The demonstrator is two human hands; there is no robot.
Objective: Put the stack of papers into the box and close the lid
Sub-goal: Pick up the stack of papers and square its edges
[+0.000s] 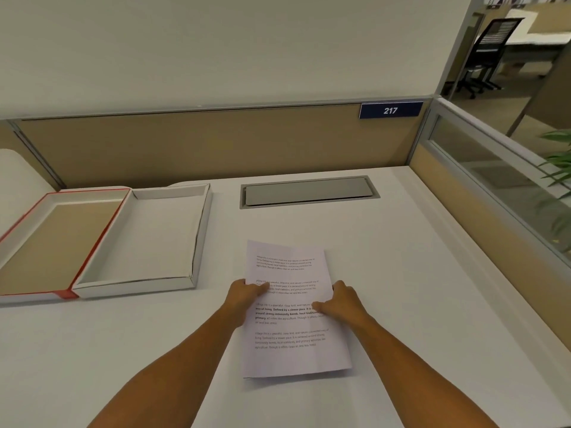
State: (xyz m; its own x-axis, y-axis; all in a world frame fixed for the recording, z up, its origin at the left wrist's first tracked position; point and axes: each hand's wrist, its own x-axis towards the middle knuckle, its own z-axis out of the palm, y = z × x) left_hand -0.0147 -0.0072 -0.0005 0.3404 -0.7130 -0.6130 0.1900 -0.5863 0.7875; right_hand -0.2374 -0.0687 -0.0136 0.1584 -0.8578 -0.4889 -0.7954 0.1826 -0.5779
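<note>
So the stack of papers (292, 310) sits on the white desk (401, 273) right in front of the person, printed side up, and both hands are on it: the left hand (245, 299) pinches the left edge with the thumb on top, and the right hand (340, 302) does the same on the right edge, fingers curled around the sheets. Gripping both sides probably keeps the pages squared so they don't fan out. The box (148, 239) lies open off to the left, empty, with its red-trimmed lid (55, 239) flipped back beside it, so the opening is ready for the drop-in.
</note>
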